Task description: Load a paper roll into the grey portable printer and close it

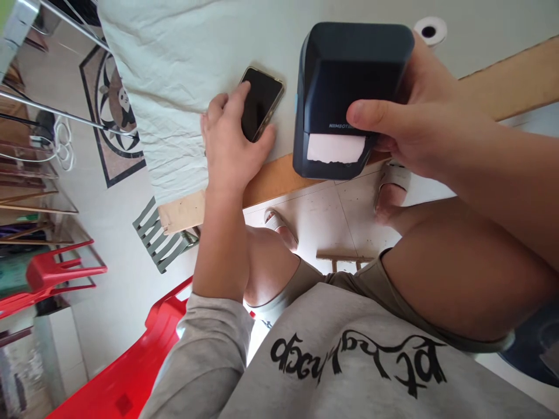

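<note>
The phone (264,102) lies flat on the cloth-covered tabletop (174,70), dark screen up, its long axis running away from me with the far end leaning right. My left hand (231,148) is the nearer one: its palm sits just beside the phone's near left corner, the fingers spread apart, one fingertip at the left edge and the thumb by the right edge at the near end. I have not closed it around the phone.

To the right of the phone, my right hand (414,119) is clamped on the black label printer (353,75), thumb across its face. I cannot tell whether its underside touches anything. A torn-edged white paper strip (336,148) pokes from the slot on the side towards me; the housing hides whatever is inside. Well to the phone's right, beyond the printer, sits a white roll (441,34) with a dark core.
</note>
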The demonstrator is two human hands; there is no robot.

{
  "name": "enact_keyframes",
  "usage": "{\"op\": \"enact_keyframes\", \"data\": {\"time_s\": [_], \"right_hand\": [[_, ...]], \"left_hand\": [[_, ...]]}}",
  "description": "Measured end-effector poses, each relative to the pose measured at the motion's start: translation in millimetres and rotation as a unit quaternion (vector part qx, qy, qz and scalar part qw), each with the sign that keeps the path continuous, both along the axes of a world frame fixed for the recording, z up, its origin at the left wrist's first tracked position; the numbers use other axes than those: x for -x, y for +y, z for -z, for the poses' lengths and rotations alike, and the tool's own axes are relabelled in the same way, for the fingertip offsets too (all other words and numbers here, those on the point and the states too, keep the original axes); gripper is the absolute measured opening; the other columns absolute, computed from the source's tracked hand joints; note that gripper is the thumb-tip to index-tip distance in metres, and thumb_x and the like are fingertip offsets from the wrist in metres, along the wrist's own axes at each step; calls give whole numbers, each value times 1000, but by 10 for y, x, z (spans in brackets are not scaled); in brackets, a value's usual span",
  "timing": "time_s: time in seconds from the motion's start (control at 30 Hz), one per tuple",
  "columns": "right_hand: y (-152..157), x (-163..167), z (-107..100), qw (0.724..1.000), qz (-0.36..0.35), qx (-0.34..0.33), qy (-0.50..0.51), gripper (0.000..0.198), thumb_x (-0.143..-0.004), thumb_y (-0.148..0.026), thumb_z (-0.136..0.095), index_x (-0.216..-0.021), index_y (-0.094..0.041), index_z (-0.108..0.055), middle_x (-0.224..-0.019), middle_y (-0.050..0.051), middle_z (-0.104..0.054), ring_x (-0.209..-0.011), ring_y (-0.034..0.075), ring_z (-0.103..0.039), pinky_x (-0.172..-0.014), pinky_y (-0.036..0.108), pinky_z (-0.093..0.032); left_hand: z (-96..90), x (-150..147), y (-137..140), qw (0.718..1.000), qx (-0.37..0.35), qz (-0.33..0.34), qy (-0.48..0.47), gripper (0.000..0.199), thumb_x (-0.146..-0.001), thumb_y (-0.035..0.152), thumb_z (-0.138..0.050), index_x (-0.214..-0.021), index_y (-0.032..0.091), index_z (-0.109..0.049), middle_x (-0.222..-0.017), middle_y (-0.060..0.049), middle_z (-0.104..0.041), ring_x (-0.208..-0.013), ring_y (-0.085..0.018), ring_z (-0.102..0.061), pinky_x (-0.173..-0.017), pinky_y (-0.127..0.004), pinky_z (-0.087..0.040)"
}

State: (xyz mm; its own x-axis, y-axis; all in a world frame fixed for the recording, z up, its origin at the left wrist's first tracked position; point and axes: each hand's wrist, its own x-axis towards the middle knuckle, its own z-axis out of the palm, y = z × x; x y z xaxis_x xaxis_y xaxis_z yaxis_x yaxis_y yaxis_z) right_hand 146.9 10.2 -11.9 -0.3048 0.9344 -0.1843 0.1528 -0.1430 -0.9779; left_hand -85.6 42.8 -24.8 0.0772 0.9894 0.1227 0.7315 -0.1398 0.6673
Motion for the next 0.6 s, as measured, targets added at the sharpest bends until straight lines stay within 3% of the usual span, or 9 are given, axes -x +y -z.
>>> {"op": "enact_keyframes", "data": {"time_s": [0.07,0.13,0.2,0.3,0.37,0.4,0.53,0.6], "right_hand": [[4,-10,0,1000,-3,-2,2,70,-63,-57,-53,-119,-31,-20,-112,-3,-42,-68,-12,-44,-49,3,-39],[11,-12,5,1000,-7,-3,4,71,-63,-57,-53,-119,-31,-20,-112,-3,-42,-69,-12,-44,-49,1,-38],[17,-6,17,1000,-10,-6,4,71,-63,-56,-53,-120,-30,-19,-112,-2,-41,-69,-13,-43,-49,1,-38],[20,4,35,1000,-7,-9,5,72,-63,-56,-53,-120,-30,-19,-114,-2,-40,-68,-13,-43,-50,3,-40],[15,5,39,1000,0,-11,4,71,-62,-56,-53,-120,-31,-19,-118,-3,-38,-75,-11,-46,-52,4,-43],[11,5,38,1000,3,-12,3,71,-62,-56,-54,-119,-32,-20,-120,-3,-36,-81,-9,-48,-54,5,-44],[-18,10,32,1000,14,-25,-2,71,-60,-56,-56,-118,-30,-23,-122,-4,-35,-93,-7,-49,-65,6,-50],[-37,20,32,999,7,-35,-7,71,-60,-57,-56,-118,-29,-25,-121,-3,-36,-92,-8,-48,-66,4,-49]], "left_hand": [[-60,-42,-48,997,-78,-3,-17,42,-69,27,-60,-110,28,-51,-119,-2,-44,-121,-17,-35,-116,-36,-23],[-107,-87,-116,985,-160,5,-62,18,-74,16,-48,-89,24,-56,-101,-3,-47,-107,-13,-43,-104,-31,-35],[-111,-138,-192,977,-191,18,-94,20,-73,7,-38,-64,20,-51,-79,-4,-47,-86,-10,-47,-89,-29,-40],[-50,-257,-297,980,-121,48,-148,25,-65,-1,-37,-49,18,-42,-59,-2,-44,-62,-8,-41,-70,-26,-37],[-20,-368,-353,953,4,46,-298,26,-64,-2,-39,-46,17,-44,-55,-2,-41,-59,-7,-38,-67,-25,-34],[-22,-430,-374,945,28,41,-324,26,-66,0,-40,-46,17,-43,-55,-1,-39,-58,-7,-37,-66,-24,-34],[-145,-677,-422,909,84,-5,-409,15,-79,20,-38,-66,19,-47,-66,0,-42,-62,-5,-42,-69,-22,-38],[-217,-765,-434,886,131,-34,-444,20,-84,33,-32,-82,22,-48,-79,1,-50,-73,-5,-51,-76,-22,-44]]}}
